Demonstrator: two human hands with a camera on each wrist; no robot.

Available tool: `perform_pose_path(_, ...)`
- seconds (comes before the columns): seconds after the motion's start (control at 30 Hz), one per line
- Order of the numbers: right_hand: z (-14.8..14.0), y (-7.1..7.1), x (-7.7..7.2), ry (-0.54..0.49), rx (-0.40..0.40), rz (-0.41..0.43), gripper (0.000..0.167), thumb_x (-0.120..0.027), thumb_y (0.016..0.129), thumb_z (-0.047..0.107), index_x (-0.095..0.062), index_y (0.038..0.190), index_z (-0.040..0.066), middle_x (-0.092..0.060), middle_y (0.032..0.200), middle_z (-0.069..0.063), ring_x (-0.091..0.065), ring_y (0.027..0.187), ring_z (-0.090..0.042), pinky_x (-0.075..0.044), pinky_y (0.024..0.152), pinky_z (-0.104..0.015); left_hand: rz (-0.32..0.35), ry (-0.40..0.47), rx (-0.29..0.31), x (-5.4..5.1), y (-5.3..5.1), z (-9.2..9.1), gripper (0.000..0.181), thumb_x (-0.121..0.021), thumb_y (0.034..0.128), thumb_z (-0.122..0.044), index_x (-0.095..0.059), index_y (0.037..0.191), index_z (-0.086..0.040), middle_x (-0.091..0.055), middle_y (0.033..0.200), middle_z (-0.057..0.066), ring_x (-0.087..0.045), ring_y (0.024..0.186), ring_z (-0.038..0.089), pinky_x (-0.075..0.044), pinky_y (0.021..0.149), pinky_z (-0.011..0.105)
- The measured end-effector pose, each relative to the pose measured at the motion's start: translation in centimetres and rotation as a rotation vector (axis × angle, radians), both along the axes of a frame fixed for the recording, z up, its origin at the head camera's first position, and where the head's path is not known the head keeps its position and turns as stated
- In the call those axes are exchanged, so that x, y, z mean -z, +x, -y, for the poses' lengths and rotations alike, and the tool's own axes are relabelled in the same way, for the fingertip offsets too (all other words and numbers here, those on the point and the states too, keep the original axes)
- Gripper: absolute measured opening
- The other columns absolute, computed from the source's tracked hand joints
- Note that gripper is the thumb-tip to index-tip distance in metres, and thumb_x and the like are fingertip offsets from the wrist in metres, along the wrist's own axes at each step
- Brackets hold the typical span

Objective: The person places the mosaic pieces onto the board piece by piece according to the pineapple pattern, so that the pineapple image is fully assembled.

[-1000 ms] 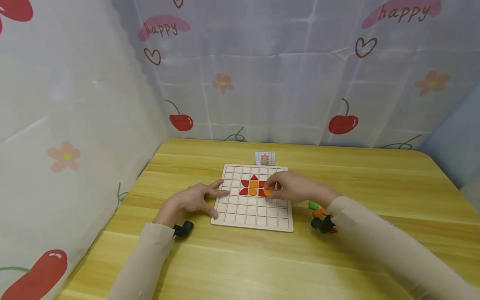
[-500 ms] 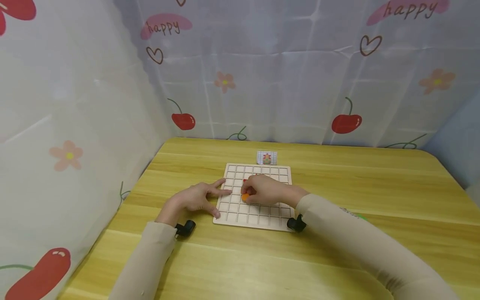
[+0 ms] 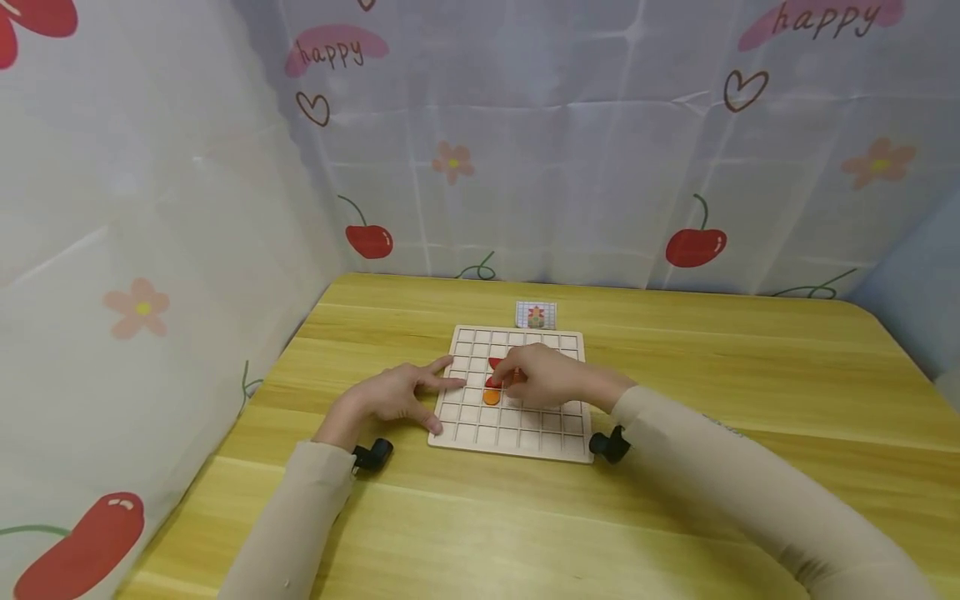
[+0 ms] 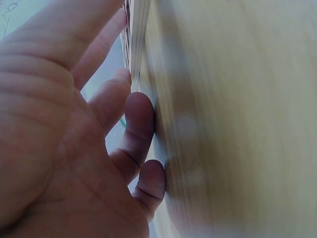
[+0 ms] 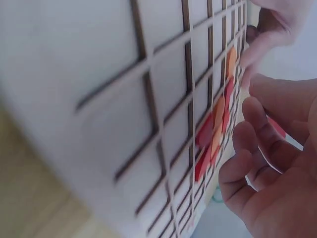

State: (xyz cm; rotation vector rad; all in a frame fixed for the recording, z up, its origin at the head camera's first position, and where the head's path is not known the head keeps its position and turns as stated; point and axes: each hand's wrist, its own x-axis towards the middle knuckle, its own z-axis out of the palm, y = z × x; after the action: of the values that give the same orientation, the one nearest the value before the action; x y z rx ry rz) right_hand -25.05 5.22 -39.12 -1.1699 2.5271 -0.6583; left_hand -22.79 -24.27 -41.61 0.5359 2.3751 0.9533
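A pale board [image 3: 510, 433] ruled into square cells lies on the table. My left hand [image 3: 386, 394] rests at its left edge, fingers spread, with fingertips on the board. My right hand [image 3: 543, 375] hovers over the middle, its fingers [image 5: 242, 134] loosely bent and no piece visible between them in the right wrist view. Just left of its fingertips, a round orange piece [image 3: 491, 397] sits in a cell. Red pieces [image 3: 495, 363] lie behind it, and more red [image 5: 203, 131] and orange pieces show in the right wrist view. The right hand hides part of this pattern in the head view.
A small card [image 3: 536, 316] with a printed grid picture lies behind the board. Black wrist cameras [image 3: 611, 446] hang at both wrists. The wooden table [image 3: 480, 517] meets a printed curtain [image 3: 555, 183] at the back and left.
My right hand carried the round orange piece left across the board and let it go in a cell. The hand has since drawn slightly right. My left hand stays at the board's edge.
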Motion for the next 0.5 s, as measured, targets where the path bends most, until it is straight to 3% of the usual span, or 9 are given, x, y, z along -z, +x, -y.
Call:
perform_pose_path(0.3,-6.3,0.0,-2.2,0.000,0.032,0.075,0.020,-0.066,0.098,0.006,-0.076,0.116,0.006,-0.072,0.104,-0.005,-0.060,0.087,-0.015,-0.052,0.078,-0.029,0.010,0.002,-0.020,0.1,0.0,0.0,0.075,-0.089,0.0759,-0.026,-0.060,0.144,-0.035,-0.016,0.174,-0.008,-0.010,0.162,0.030,-0.015,0.129,0.054)
perform_pose_path(0.5,-11.2,0.9,-2.7,0.023,0.056,0.116,0.021,-0.068,0.098,0.006,-0.076,0.117,0.009,-0.072,0.107,-0.005,-0.061,0.090,-0.014,-0.054,0.078,-0.027,0.016,0.012,-0.024,0.0,0.2,-0.2,0.074,-0.089,0.0766,-0.025,-0.060,0.144,-0.034,-0.017,0.173,-0.008,-0.010,0.162,0.029,-0.015,0.129,0.053)
